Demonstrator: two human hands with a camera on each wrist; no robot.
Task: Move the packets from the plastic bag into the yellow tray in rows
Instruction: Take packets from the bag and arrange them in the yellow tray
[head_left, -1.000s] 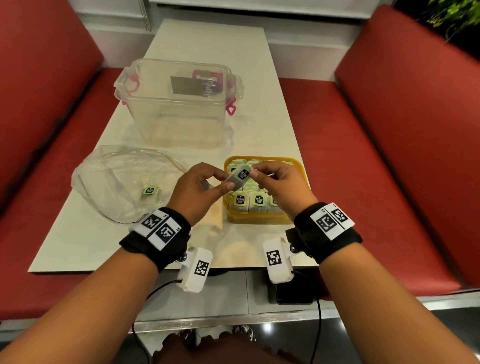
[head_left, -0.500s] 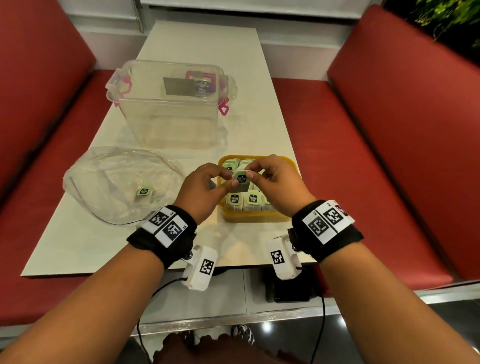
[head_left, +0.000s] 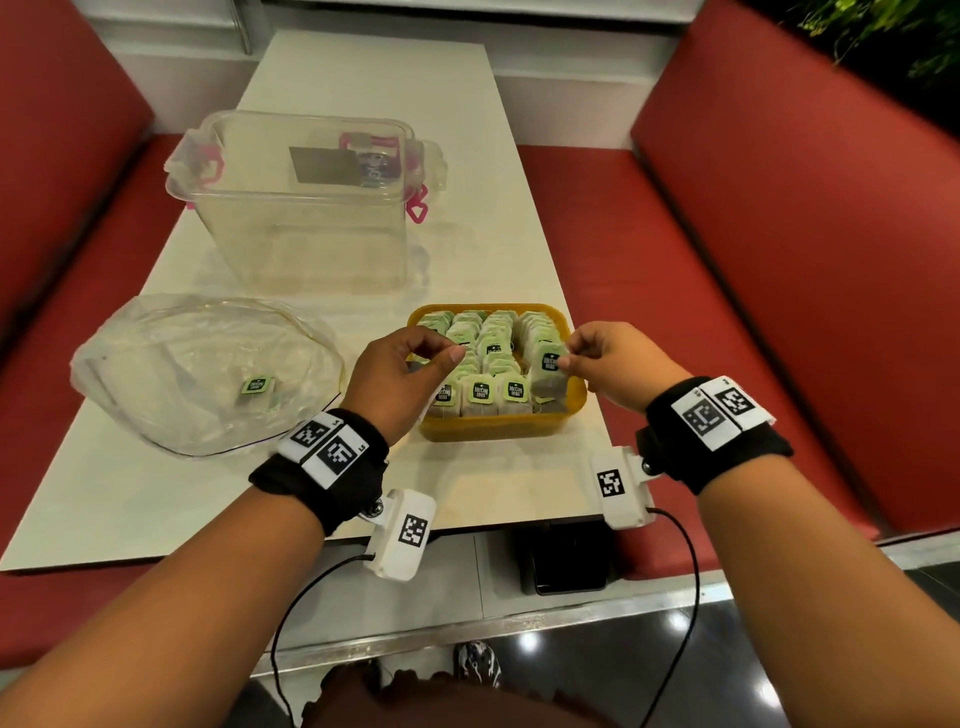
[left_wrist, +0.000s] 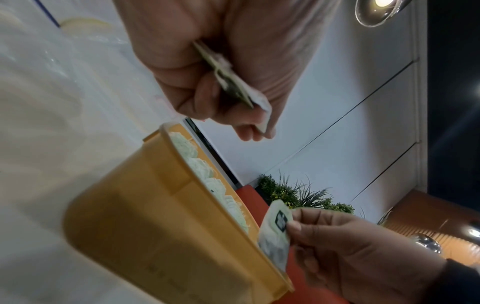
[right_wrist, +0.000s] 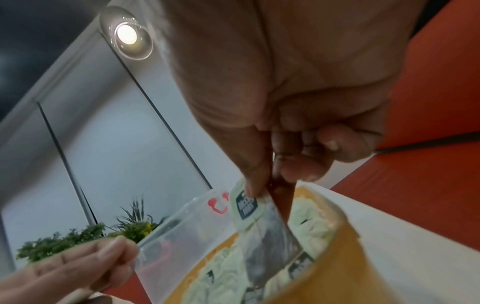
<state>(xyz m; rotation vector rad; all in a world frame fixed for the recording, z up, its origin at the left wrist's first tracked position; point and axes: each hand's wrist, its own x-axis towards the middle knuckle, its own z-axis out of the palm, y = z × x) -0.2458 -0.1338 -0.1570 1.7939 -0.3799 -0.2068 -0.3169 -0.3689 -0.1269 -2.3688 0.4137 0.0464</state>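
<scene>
1. Head view: the right hand (head_left: 615, 366) pinches one packet (head_left: 549, 375) by its upper edge and holds it upright over the rightmost row of the yellow tray (head_left: 498, 430), at that row's near end. The left hand (head_left: 402, 376) hovers over the tray's left side with fingers curled in; what it holds cannot be told from here. Left of that hand lies the plastic bag (head_left: 171, 374), with one last packet (head_left: 257, 387) inside it. Beyond both hands stands a clear lidded box (head_left: 306, 208).

2. Left wrist view: the left hand's fingers (left_wrist: 205, 96) curl round a further packet (left_wrist: 228, 78), tucked against the palm. Below, the right hand sets its packet against the tray's near right corner.

3. Right wrist view: the thumb and forefinger (right_wrist: 259, 170) nip the packet's top just above its label, the lower half already down among the standing packets.

4. Step in hand, as I judge it: seating a packet in the right row, with the task nearly done.

5. Next move, likely: let the packet slide down upright and release it without tipping its neighbours. Then pass the left hand's packet across, and fetch the one in the bag.
</scene>
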